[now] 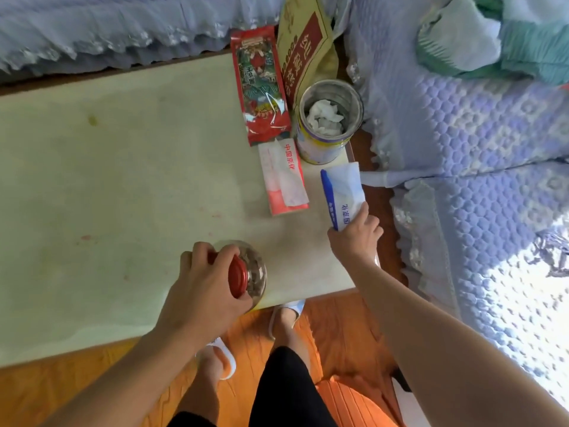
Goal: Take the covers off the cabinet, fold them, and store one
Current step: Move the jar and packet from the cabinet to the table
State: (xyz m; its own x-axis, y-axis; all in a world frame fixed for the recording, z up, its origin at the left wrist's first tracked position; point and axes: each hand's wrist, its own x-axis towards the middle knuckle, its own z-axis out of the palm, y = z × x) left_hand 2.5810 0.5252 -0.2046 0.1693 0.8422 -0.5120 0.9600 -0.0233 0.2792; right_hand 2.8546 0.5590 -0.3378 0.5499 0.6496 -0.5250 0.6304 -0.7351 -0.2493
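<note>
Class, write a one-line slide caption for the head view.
Left hand grips a red-lidded jar while right hand holds a blue-and-white tissue pack over the table.

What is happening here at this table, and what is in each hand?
A person stands at a pale table. The left hand grips a jar with a red lid near the front edge. The right hand holds a blue and white packet at the right edge. A tin and other packets lie behind.

Cabinet top (123,180): pale cream, flat, faintly stained, before you. Ruffled lavender cover (92,26): draped, 11 o'clock. Quilted lavender cover (477,134): 3 o'clock.
</note>
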